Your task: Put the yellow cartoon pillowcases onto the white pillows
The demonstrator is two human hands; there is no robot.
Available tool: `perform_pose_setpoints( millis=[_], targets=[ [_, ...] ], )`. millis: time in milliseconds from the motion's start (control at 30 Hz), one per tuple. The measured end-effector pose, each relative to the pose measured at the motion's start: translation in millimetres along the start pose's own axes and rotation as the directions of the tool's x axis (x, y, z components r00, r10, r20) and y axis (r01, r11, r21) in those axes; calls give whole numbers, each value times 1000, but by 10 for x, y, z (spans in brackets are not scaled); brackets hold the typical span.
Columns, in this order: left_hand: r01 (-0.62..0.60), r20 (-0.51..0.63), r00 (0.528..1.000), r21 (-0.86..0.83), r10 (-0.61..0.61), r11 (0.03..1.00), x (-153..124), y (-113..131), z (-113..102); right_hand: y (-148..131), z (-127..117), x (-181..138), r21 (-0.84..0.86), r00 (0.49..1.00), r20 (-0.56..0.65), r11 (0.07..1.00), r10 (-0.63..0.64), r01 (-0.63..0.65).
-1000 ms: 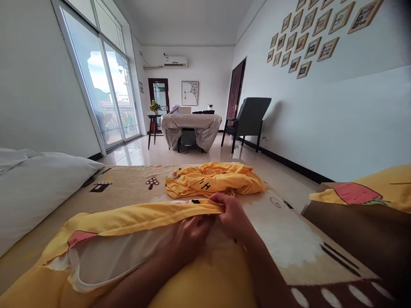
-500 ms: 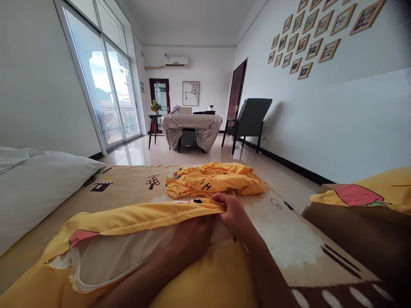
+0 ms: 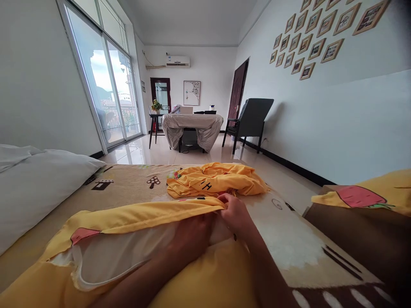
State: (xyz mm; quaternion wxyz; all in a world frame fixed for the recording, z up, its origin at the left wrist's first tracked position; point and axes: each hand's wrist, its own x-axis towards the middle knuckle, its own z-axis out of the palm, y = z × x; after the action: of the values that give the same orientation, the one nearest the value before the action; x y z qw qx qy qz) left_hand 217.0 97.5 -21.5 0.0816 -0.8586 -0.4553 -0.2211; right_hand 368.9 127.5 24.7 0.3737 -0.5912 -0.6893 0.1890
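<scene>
A white pillow [image 3: 122, 252] lies across my lap inside a yellow printed pillowcase [image 3: 135, 216]. My left hand [image 3: 189, 239] reaches into the case's opening, resting against the white pillow, with its fingers partly under the yellow edge. My right hand [image 3: 236, 216] pinches the corner of the case's upper edge, fingers closed on the cloth. Both hands meet at the right end of the opening.
A second crumpled yellow cloth [image 3: 215, 179] lies on the patterned bed sheet [image 3: 128, 184] just beyond my hands. A white duvet [image 3: 38, 179] is at left, another yellow pillow [image 3: 369, 194] at right. A covered table [image 3: 192, 124] and dark chair [image 3: 250, 119] stand across the tiled floor.
My left hand has slid a little further under the yellow edge. My right hand keeps its pinch on the corner. The view has shifted slightly.
</scene>
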Motion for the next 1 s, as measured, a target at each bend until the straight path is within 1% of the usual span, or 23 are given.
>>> perform_pose_setpoints(
  millis=[33, 100, 167, 233, 333, 433, 500, 600, 733, 833, 900, 1000],
  targets=[
    [1, 1, 1000, 3, -1, 1000, 0, -4, 9, 22, 10, 10, -23, 1000, 7, 1000, -11, 12],
    [6, 3, 1000, 12, -6, 1000, 2, -11, 26, 79, 36, 31, -42, 995, 46, 995, -90, 92],
    [14, 7, 1000, 13, -14, 1000, 6, -16, 37, 133, 62, 51, -29, 984, 75, 986, -160, 162],
    [19, 19, 1000, -5, -18, 1000, 11, -17, 38, 167, 79, 69, 12, 979, 93, 984, -179, 179],
    [16, 28, 999, -30, -15, 999, 19, -16, 29, 175, 85, 87, 136, 967, 157, 974, -203, 183],
    [23, 32, 999, -42, -21, 999, 26, -19, 32, 163, 80, 91, 302, 932, 261, 938, -252, 170],
    [27, 42, 999, -51, -25, 998, 27, -24, 47, 159, 80, 85, 344, 919, 312, 930, -239, 125],
    [24, 59, 998, -70, -20, 997, 21, -30, 74, 157, 85, 63, 335, 919, 346, 940, -188, 66],
    [29, 86, 996, -136, -18, 990, 15, -24, 63, 134, 73, 39, 282, 929, 332, 957, -164, 68],
    [56, 143, 989, -206, -26, 977, 22, -19, 29, 121, 58, 44, 208, 938, 316, 975, -143, 79],
    [72, 174, 984, -232, -31, 970, 28, -22, 15, 129, 56, 55, 188, 939, 317, 979, -134, 76],
    [73, 162, 986, -238, -34, 969, 28, -26, 12, 157, 65, 69, 186, 938, 328, 981, -109, 49]
  ],
)
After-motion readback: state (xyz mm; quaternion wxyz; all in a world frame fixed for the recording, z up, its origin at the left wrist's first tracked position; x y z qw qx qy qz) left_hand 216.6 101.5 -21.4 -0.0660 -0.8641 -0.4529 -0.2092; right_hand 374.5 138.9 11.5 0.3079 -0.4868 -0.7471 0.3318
